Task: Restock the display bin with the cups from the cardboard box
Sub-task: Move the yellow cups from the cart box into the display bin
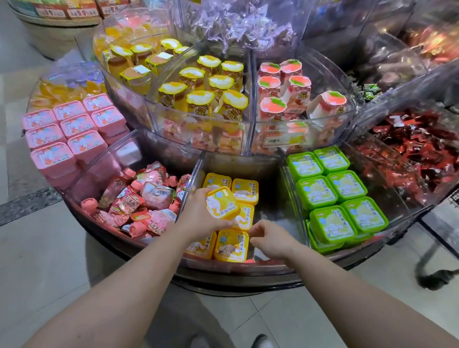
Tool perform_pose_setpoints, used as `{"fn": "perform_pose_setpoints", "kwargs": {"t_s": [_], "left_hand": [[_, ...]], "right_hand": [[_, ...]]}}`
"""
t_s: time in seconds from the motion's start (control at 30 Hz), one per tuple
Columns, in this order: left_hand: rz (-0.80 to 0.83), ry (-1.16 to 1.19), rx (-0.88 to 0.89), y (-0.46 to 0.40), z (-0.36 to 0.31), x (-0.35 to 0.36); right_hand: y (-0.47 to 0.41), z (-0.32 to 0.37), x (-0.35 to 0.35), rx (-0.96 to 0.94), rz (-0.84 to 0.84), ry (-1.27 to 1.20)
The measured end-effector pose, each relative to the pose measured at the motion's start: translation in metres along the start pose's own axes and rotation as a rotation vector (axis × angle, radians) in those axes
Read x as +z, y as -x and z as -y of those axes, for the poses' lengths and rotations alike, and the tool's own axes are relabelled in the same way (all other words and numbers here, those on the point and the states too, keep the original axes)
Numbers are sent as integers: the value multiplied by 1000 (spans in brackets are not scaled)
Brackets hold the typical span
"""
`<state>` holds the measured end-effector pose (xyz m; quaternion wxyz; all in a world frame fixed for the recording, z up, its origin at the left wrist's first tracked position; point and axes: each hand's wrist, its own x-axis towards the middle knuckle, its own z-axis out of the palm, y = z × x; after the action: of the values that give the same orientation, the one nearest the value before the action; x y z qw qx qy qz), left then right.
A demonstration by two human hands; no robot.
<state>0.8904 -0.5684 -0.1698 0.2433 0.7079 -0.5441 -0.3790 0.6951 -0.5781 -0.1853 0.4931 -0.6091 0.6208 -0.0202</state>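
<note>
On the left of the round tiered display sit the square pink plastic tubs (61,134) in neat rows, and below them a loose heap of pink spouted drink pouches (142,202). Next comes the clear-walled display bin (196,173) being restocked, part filled with square yellow plastic cups (233,245) with foil lids. The left hand (201,215) is over this bin, fingers and thumb curled round one yellow cup (222,203), held tilted above the ones already lying there. The right hand (273,238) hangs just beside the front cups, fingers loosely curled and holding nothing that can be seen. To place this cup well, I would level it, lid up, and set it square into the bare right side of the bin, matching the rows, with the free hand steadying neighbours so none tip. The lids carry a cartoon animal and Chinese writing, too small to read surely. Further right stand square green lidded tubs (341,194) of the same design, then red-wrapped sweets (419,158). The cardboard box is not in view.
</note>
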Motion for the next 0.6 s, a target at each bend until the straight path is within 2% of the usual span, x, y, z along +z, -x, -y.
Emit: {"fn": "perform_pose_setpoints", "kwargs": {"t_s": [0.07, 0.3, 0.37, 0.43, 0.47, 0.53, 0.6], "left_hand": [[-23, -6, -27, 2, 1, 2], [-34, 36, -81, 3, 4, 6], [-53, 52, -98, 4, 4, 9], [-85, 51, -120, 6, 3, 13], [-104, 43, -132, 8, 2, 15], [-130, 35, -157, 10, -1, 19], [-119, 20, -168, 12, -2, 22]], "right_hand": [[0, 4, 1, -17, -77, 82], [-3, -3, -2, -25, 128, 62], [-4, 0, -5, -84, 8, 102], [-5, 10, -2, -130, -186, -33], [-5, 17, 0, -117, -197, -173], [-8, 30, 7, -48, -107, -406], [-14, 35, 11, -17, -74, -477]]}}
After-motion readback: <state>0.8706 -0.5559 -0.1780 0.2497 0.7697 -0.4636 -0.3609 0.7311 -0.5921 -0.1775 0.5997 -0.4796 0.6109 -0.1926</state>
